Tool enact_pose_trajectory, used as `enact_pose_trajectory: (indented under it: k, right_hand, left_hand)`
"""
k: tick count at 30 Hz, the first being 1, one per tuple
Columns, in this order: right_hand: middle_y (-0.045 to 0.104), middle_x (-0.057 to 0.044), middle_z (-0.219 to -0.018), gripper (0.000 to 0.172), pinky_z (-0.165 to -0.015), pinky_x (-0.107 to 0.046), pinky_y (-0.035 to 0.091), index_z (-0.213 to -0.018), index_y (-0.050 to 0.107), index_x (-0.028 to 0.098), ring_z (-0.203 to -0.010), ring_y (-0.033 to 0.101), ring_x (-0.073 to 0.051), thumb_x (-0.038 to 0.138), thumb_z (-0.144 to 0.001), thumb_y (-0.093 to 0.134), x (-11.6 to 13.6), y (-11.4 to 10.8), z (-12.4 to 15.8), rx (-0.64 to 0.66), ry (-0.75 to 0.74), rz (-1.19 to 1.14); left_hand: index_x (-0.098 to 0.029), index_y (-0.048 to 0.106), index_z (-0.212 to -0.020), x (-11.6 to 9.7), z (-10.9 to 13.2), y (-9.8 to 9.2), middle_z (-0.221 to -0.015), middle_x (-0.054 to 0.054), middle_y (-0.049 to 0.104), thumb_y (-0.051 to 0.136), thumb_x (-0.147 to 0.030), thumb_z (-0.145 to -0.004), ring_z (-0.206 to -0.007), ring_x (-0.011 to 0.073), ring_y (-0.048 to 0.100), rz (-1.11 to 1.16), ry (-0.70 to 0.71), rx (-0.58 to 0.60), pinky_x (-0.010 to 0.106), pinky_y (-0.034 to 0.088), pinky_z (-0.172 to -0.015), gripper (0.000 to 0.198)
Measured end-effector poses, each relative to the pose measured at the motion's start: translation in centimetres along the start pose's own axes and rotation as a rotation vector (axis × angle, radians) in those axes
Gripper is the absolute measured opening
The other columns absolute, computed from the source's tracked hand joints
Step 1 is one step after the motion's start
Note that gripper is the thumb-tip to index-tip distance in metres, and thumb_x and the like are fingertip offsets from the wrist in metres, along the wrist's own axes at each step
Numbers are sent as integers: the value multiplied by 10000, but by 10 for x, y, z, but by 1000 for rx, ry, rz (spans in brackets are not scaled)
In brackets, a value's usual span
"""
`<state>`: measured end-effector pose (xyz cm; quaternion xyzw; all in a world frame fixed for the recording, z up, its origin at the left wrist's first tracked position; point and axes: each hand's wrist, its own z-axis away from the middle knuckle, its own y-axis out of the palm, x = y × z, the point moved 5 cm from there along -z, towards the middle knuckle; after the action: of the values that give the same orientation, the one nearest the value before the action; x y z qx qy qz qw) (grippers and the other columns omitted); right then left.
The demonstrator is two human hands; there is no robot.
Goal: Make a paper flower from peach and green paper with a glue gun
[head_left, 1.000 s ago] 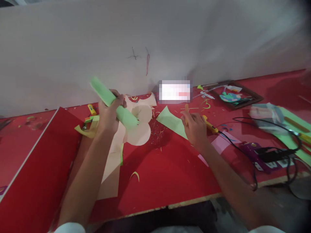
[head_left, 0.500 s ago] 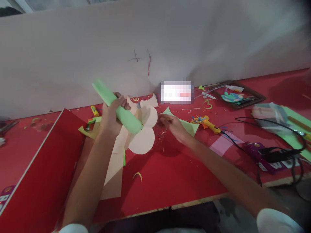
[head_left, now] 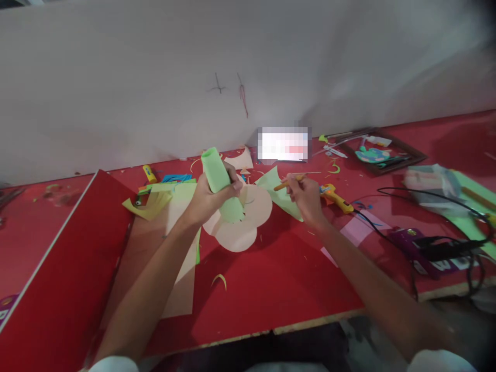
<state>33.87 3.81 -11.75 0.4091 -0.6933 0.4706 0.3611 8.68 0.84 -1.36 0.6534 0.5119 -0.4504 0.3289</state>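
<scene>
My left hand [head_left: 207,202] is wrapped round a light green paper tube [head_left: 215,170], which leans slightly with its open upper end toward the wall. At its lower end lies a peach paper piece with rounded lobes [head_left: 237,239]; whether the two are joined, I cannot tell. My right hand [head_left: 309,200] pinches a slim orange-brown stick, perhaps a pencil [head_left: 284,185], pointing left. Below that stick is a loose green paper sheet [head_left: 285,202]. Just right of my right hand, a yellow glue gun [head_left: 339,200] rests on the red table [head_left: 271,289].
A red board [head_left: 73,258] stands along the left, beside peach sheets [head_left: 182,302] and a curled yellow strip [head_left: 149,206]. At the back are a blurred bright screen [head_left: 284,145] and a dark frame [head_left: 413,152]. Black cables cross a purple box [head_left: 406,240] at right.
My left hand has swung the green tube rightward and more upright, and the lobed peach piece has shifted right. My right hand has moved right, bringing the orange-brown stick into clear view.
</scene>
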Motion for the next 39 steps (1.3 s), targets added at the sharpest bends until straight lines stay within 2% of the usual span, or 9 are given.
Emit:
enact_pose_trajectory:
  k: [4,9,12,16,21,28,32,35,39]
  right_hand:
    - [670,-36,-638,368,-590,-321,410,-714,704,221,-582,585,-177,515,-926,640,7,-5,5,9,-18,125]
    - [650,-15,-733,296,-598,-302,438,-841,643,229,-627,569,-164,516,-915,648,15,-22,13,-152,-43,-47]
    - [583,12,-679,289,-521,-276,381,-829,621,230,-557,495,-134,502,-924,645,23,-10,23,40,-80,-198]
    - [668,-19,-721,240,-540,-286,399,-781,656,220,-549,511,-136,421,-912,645,32,18,39,353,-197,-71]
    - [734,-30,-743,199,-630,-307,462,-797,678,230,-613,622,-178,372,-923,618,29,34,44,429,-240,44]
    - [783,-60,-911,142,-752,-345,529,-880,702,251,-785,719,-232,330,-948,605,30,34,46,396,-300,74]
    - [748,-59,-848,195,-653,-322,495,-883,685,236,-672,650,-193,391,-968,604,35,16,43,181,-281,52]
    - [688,-35,-761,246,-582,-305,454,-840,657,239,-596,575,-164,431,-980,592,36,1,39,74,-226,-18]
    - [655,-25,-754,251,-544,-289,421,-835,646,241,-581,551,-152,451,-963,599,35,4,38,214,-229,-76]
  left_hand:
    - [-216,615,-882,14,7,18,-786,-3,629,831,-324,-804,-713,139,612,28,-15,49,291,516,-663,254]
    - [-197,608,-824,36,13,32,-778,0,616,861,-401,-760,-715,136,593,7,-97,-26,285,526,-676,331]
    - [-199,597,-815,46,18,37,-770,-4,601,845,-407,-772,-710,136,590,24,-99,-72,290,523,-681,327]
    - [-207,578,-812,55,25,41,-771,-1,615,837,-406,-769,-719,149,597,19,-123,-84,308,531,-697,329]
    - [-209,567,-804,58,29,44,-773,2,630,839,-430,-749,-695,149,603,35,-132,-94,327,545,-711,355]
    - [-208,589,-848,58,28,46,-810,8,635,793,-342,-816,-764,159,618,-9,-124,-94,340,528,-772,246]
    - [-209,602,-926,44,25,42,-863,16,645,765,-297,-838,-800,153,612,-79,-115,-201,318,509,-773,205]
    - [-222,590,-976,33,21,43,-861,4,629,761,-307,-821,-751,153,620,25,-111,-134,314,519,-724,247]
    - [-216,572,-837,32,23,48,-757,-15,594,797,-315,-778,-693,147,587,-4,-89,-57,302,504,-685,253]
